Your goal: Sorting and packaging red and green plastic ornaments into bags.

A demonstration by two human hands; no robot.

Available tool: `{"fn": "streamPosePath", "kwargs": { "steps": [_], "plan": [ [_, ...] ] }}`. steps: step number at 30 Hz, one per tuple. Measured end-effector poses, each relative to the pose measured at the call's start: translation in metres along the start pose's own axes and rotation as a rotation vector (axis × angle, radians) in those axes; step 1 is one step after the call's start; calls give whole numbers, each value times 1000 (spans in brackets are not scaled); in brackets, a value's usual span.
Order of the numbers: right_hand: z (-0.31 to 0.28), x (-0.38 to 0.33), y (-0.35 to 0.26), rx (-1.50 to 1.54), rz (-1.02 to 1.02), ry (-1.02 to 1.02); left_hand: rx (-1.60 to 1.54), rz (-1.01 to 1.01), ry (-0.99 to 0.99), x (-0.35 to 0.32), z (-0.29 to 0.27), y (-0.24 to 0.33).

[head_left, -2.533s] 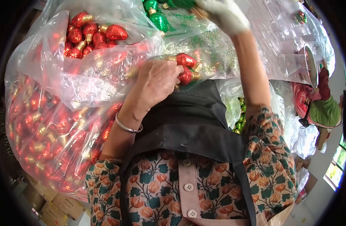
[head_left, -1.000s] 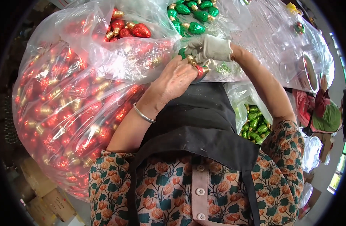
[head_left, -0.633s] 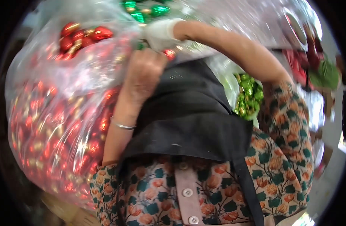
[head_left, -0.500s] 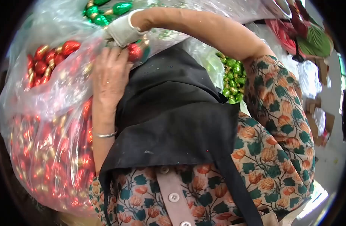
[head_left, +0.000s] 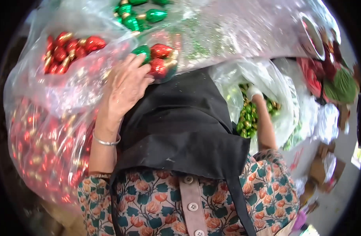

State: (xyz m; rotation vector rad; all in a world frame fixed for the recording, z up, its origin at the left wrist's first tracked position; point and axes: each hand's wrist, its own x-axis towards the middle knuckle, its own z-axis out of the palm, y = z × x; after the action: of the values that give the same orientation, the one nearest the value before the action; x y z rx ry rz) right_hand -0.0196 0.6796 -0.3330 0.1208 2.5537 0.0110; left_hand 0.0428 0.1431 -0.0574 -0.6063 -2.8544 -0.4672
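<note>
The person's left hand (head_left: 125,84), bare and with a thin silver bangle (head_left: 106,141) at the wrist, has its fingers curled against a small bunch of ornaments (head_left: 157,61). The bunch is two shiny red drop-shaped pieces and a green one with gold caps, and the hand pins it at the top edge of the black apron (head_left: 184,122), against the clear plastic behind it. The right hand (head_left: 253,92), in a white glove, reaches down into a clear bag of green ornaments (head_left: 249,118) at the person's right side. It is small and half sunk in the plastic, so it cannot be told whether it has closed on a piece.

The step in hand looks like gathering a mixed bunch: the left hand keeps what is collected while the right goes for another green piece. The next move calls for lifting one ornament free without snagging the bag, and for bringing it to the bunch while the left grip stays firm (the foil surfaces probably slip easily).

Half a second ago the gloved hand was up at the bunch, just beside the left hand; now it is well apart from it, down in the green bag. The left hand has kept its place. A large bag of red ornaments (head_left: 43,149) lies at the left.
</note>
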Motion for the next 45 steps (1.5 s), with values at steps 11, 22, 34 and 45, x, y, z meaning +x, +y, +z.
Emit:
{"fn": "streamPosePath", "kwargs": {
  "steps": [11, 22, 34, 45],
  "plan": [
    [25, 11, -66, 7, 129, 167, 37, -3, -27, -13, -4, 3],
    [44, 28, -32, 186, 102, 194, 42, 86, 138, -8, -7, 1],
    [84, 61, 31, 148, -89, 45, -49, 119, 283, -9, -8, 5],
    [-232, -233, -160, 957, -336, 128, 61, 124, 334, -15, 14, -16]
  ]
}}
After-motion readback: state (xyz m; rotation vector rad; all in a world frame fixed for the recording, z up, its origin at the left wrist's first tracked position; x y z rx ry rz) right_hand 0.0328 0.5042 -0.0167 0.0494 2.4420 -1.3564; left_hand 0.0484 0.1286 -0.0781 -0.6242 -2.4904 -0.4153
